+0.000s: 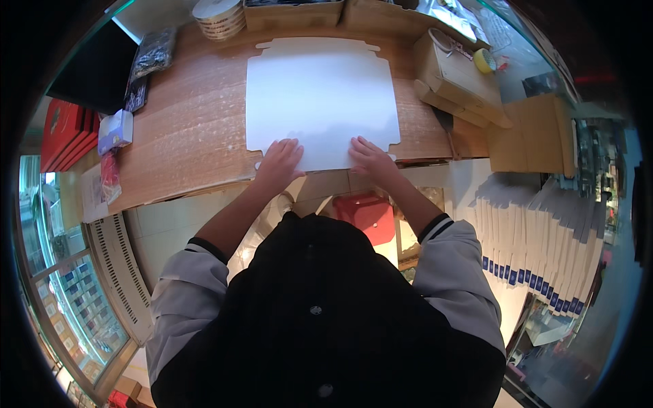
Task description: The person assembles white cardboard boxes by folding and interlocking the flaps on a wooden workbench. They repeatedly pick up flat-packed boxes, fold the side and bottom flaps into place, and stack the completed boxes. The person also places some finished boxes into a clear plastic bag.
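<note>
A flat white cardboard blank [320, 95] with notched, tabbed corners lies on the wooden table [183, 122], its near edge close to the table's front edge. My left hand [280, 162] rests on its near left corner, fingers stretched out and pointing away from me. On the near right part of the same sheet lies my right hand [371, 160], fingers also extended flat. Neither hand grips anything.
Brown cardboard boxes [456, 75] with a yellow tape roll [484, 61] stand at the right. Ribbon spools [219, 17] sit at the back left, red boxes [64, 136] at the far left. White folded boxes [537, 238] are lined up at the right. A red stool [367, 216] is below.
</note>
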A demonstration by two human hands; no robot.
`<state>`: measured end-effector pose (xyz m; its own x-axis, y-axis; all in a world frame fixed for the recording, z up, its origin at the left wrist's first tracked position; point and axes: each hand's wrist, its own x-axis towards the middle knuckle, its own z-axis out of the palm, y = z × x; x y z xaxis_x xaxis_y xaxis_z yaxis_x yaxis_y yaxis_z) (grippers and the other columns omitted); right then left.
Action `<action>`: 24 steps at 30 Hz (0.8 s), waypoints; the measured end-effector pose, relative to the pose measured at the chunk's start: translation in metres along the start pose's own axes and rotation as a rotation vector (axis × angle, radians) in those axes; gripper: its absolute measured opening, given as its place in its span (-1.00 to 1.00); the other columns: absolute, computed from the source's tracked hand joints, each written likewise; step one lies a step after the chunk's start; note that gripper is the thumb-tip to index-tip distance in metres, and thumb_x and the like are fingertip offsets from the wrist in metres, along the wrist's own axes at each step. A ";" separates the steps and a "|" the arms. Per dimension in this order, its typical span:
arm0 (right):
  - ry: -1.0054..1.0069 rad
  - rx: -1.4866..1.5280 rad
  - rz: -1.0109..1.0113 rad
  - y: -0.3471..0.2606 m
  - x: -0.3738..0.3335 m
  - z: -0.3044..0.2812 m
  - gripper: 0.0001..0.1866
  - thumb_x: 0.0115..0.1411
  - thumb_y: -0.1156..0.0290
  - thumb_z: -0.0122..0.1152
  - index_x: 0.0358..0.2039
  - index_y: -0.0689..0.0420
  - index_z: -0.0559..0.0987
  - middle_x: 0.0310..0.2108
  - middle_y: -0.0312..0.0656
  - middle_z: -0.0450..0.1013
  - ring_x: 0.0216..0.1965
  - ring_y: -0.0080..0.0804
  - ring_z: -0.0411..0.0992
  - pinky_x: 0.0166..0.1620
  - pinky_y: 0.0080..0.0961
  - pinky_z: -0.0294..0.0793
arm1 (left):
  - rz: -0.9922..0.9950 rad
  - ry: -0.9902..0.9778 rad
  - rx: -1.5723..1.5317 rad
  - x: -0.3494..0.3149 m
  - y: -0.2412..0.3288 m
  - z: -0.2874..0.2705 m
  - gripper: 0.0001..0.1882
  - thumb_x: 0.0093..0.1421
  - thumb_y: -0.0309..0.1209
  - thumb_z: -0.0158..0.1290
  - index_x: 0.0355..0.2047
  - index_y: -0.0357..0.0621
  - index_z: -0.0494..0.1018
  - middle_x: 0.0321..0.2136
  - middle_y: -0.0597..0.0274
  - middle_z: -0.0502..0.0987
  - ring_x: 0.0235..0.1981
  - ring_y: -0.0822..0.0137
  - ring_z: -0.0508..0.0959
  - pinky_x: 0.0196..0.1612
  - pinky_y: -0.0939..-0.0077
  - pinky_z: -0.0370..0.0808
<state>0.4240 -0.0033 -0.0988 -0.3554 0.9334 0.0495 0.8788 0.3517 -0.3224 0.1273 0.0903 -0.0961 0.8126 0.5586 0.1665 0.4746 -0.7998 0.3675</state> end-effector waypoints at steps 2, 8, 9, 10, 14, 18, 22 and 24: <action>0.019 0.013 -0.002 -0.003 -0.002 -0.002 -0.55 -0.03 0.29 0.37 -0.11 0.12 0.50 0.16 -0.13 0.32 0.23 -0.13 0.24 0.14 -0.32 0.38 | -0.023 -0.043 -0.010 0.000 0.004 -0.008 -0.37 -0.08 -0.23 0.30 0.00 -0.21 0.40 -0.04 0.07 0.38 -0.01 0.06 0.37 0.03 0.19 0.37; 0.037 0.139 -0.036 0.008 0.002 -0.006 -0.77 0.06 0.28 0.31 -0.28 0.06 0.56 -0.06 -0.24 0.49 0.04 -0.22 0.41 -0.04 -0.35 0.49 | -0.074 -0.139 -0.070 0.006 -0.002 -0.017 -0.56 -0.02 -0.24 0.26 -0.14 -0.12 0.47 -0.20 0.17 0.40 -0.13 0.16 0.41 -0.09 0.29 0.40; 0.016 0.163 -0.028 0.009 0.005 -0.008 -0.79 0.07 0.27 0.30 -0.30 0.06 0.57 -0.09 -0.26 0.51 0.00 -0.23 0.43 -0.07 -0.34 0.50 | -0.094 -0.170 -0.097 0.006 -0.002 -0.019 -0.60 0.00 -0.25 0.24 -0.16 -0.12 0.48 -0.21 0.17 0.41 -0.13 0.16 0.41 -0.09 0.29 0.40; -0.016 0.179 0.004 0.010 0.008 -0.009 -0.80 0.08 0.27 0.28 -0.31 0.06 0.57 -0.14 -0.26 0.51 -0.05 -0.23 0.44 -0.10 -0.33 0.50 | -0.114 -0.200 -0.124 0.007 -0.002 -0.020 -0.63 0.03 -0.25 0.23 -0.18 -0.11 0.48 -0.22 0.17 0.41 -0.14 0.17 0.41 -0.09 0.30 0.40; -0.012 0.173 0.141 0.009 0.029 -0.013 -0.83 0.11 0.27 0.24 -0.34 0.07 0.55 -0.29 -0.23 0.47 -0.21 -0.22 0.43 -0.18 -0.32 0.46 | -0.275 -0.162 -0.144 0.020 -0.013 -0.006 -0.79 0.08 -0.34 0.15 -0.30 -0.12 0.45 -0.27 0.20 0.42 -0.17 0.19 0.43 -0.13 0.30 0.39; 0.213 -0.018 0.245 0.005 0.046 -0.014 -0.85 0.11 0.30 0.21 -0.38 0.09 0.51 -0.36 -0.18 0.36 -0.23 -0.20 0.36 -0.15 -0.32 0.38 | 0.035 0.254 0.246 0.036 0.000 0.004 -0.90 0.06 -0.39 0.04 -0.43 -0.09 0.37 -0.43 0.24 0.35 -0.31 0.26 0.40 -0.21 0.38 0.34; 0.139 0.018 0.091 0.007 0.044 -0.002 -0.82 0.03 0.34 0.23 -0.38 0.12 0.47 -0.33 -0.16 0.33 -0.18 -0.19 0.31 -0.11 -0.33 0.35 | 0.192 0.139 0.300 0.027 0.000 0.018 -0.91 0.01 -0.41 0.01 -0.48 -0.12 0.35 -0.46 0.22 0.33 -0.36 0.30 0.41 -0.32 0.48 0.39; 0.149 0.040 0.000 -0.008 0.041 0.003 -0.80 -0.01 0.35 0.24 -0.39 0.14 0.46 -0.32 -0.14 0.33 -0.17 -0.19 0.31 -0.11 -0.32 0.36 | 0.177 0.112 0.323 0.028 0.001 0.016 -0.92 0.00 -0.42 -0.01 -0.50 -0.13 0.34 -0.47 0.21 0.32 -0.37 0.31 0.42 -0.37 0.50 0.41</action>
<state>0.4019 0.0324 -0.0967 -0.3014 0.9348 0.1881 0.8643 0.3511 -0.3600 0.1560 0.1018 -0.1052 0.8580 0.4116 0.3073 0.4267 -0.9042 0.0198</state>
